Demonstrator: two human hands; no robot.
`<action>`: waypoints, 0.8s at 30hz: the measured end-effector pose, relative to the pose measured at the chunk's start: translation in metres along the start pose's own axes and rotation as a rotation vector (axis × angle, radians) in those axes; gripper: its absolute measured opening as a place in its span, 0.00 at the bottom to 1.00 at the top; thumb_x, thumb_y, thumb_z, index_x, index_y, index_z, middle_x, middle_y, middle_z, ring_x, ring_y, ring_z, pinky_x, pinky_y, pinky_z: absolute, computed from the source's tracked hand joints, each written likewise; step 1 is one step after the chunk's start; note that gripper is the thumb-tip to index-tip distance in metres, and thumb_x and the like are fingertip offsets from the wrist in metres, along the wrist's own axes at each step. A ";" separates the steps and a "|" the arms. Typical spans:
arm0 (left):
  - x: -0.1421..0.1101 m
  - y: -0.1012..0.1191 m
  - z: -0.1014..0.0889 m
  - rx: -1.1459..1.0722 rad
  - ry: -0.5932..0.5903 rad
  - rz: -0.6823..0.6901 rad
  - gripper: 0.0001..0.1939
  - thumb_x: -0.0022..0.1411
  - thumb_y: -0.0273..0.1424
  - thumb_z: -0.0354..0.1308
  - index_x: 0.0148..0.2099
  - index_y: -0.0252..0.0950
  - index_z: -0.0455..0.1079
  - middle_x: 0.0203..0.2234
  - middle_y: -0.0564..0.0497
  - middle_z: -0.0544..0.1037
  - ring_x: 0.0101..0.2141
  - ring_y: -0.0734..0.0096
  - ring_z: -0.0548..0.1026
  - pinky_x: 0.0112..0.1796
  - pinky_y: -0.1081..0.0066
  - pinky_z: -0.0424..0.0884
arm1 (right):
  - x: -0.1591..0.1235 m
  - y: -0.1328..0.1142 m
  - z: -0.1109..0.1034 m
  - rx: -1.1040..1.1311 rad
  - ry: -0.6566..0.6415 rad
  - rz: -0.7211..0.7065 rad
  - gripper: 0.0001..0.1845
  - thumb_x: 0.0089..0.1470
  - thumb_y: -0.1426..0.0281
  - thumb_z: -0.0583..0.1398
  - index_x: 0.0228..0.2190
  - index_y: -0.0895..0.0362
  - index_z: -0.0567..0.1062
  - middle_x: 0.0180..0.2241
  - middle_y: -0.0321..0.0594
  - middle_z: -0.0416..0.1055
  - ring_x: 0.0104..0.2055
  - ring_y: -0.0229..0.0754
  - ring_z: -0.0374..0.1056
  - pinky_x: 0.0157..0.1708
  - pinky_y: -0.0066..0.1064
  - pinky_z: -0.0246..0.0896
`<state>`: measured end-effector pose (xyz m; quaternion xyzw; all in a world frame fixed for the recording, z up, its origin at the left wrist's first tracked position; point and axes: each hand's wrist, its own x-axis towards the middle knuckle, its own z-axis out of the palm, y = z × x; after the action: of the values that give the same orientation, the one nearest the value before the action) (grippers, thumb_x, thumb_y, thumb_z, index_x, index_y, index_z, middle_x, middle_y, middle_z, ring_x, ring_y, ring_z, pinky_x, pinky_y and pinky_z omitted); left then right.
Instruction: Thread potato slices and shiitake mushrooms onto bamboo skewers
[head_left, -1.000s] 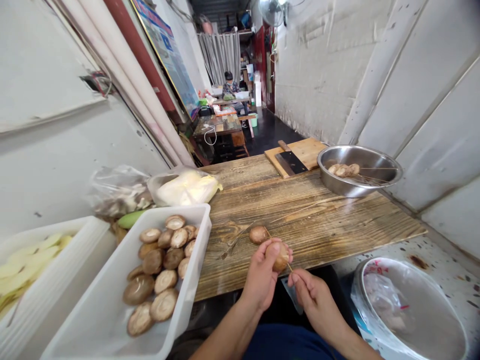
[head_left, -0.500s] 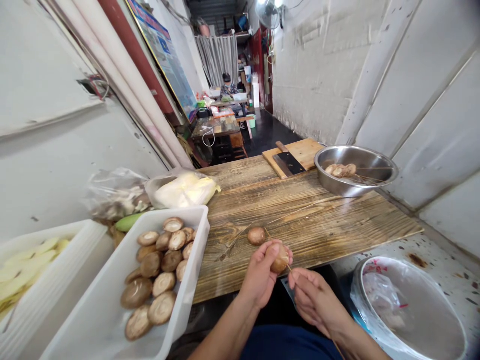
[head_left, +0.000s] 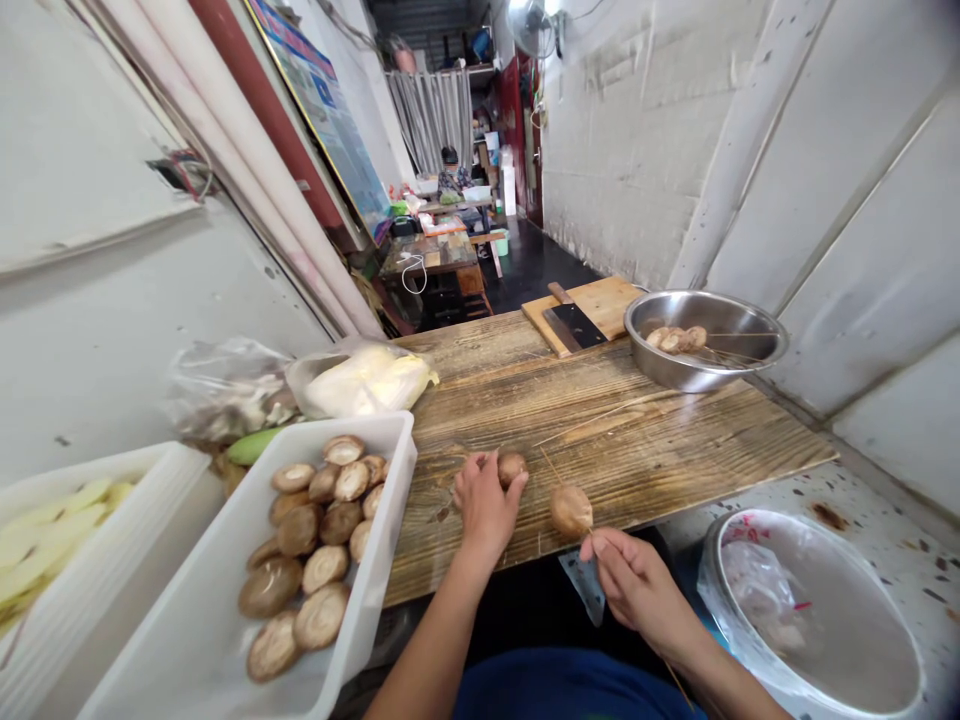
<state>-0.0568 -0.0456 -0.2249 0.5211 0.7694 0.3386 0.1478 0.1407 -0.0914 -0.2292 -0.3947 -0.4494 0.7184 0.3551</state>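
Note:
My right hand (head_left: 637, 575) pinches a thin wooden skewer (head_left: 551, 465) close below a brown mushroom (head_left: 571, 511) threaded on it. The skewer's tip sticks out past the cap, over the table's near edge, and its other end runs back under my wrist. On the wooden table (head_left: 480, 390), a loose mushroom (head_left: 512, 467) lies between the curled fingers and thumb of my left hand (head_left: 486, 505), which closes on it from the near side. A white plastic tub (head_left: 409, 440) on the left holds several more mushrooms (head_left: 322, 520), some with gills up.
A steel bowl (head_left: 679, 375) with skewered mushrooms stands at the right, beside a cutting board (head_left: 607, 300) bearing a cleaver (head_left: 574, 327). Bagged cabbage (head_left: 367, 380) sits behind the tub. Potato slices (head_left: 60, 530) fill another tub. A lined bin (head_left: 817, 620) stands lower right. Far back, a person (head_left: 451, 175) sits.
My left hand has let go of the skewered mushroom and moved left to the loose one on the table. My right hand keeps the skewer, with the mushroom still on it.

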 end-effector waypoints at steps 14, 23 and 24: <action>0.006 0.006 0.000 -1.529 -0.455 -0.603 0.06 0.57 0.26 0.59 0.38 0.30 0.70 0.36 0.43 0.77 0.39 0.63 0.76 0.43 0.60 0.72 | -0.028 -0.006 0.001 0.153 -0.164 0.162 0.22 0.55 0.50 0.57 0.27 0.58 0.67 0.10 0.19 0.44 0.11 0.24 0.31 0.08 0.18 0.30; 0.002 0.016 -0.007 -1.623 -0.440 -0.728 0.08 0.63 0.26 0.53 0.39 0.26 0.71 0.37 0.39 0.78 0.40 0.61 0.77 0.41 0.64 0.76 | -0.035 -0.013 0.003 0.192 -0.110 0.185 0.22 0.54 0.50 0.58 0.27 0.58 0.67 0.10 0.18 0.43 0.11 0.24 0.30 0.08 0.17 0.31; 0.001 0.017 -0.007 -1.625 -0.433 -0.727 0.08 0.63 0.25 0.53 0.39 0.26 0.71 0.36 0.39 0.78 0.40 0.61 0.77 0.41 0.64 0.76 | -0.036 -0.013 0.003 0.191 -0.106 0.188 0.22 0.53 0.50 0.58 0.27 0.58 0.67 0.10 0.18 0.42 0.11 0.24 0.30 0.08 0.17 0.31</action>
<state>-0.0495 -0.0433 -0.2075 0.0345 0.3665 0.6033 0.7074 0.1557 -0.1191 -0.2069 -0.3609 -0.3581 0.8080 0.2978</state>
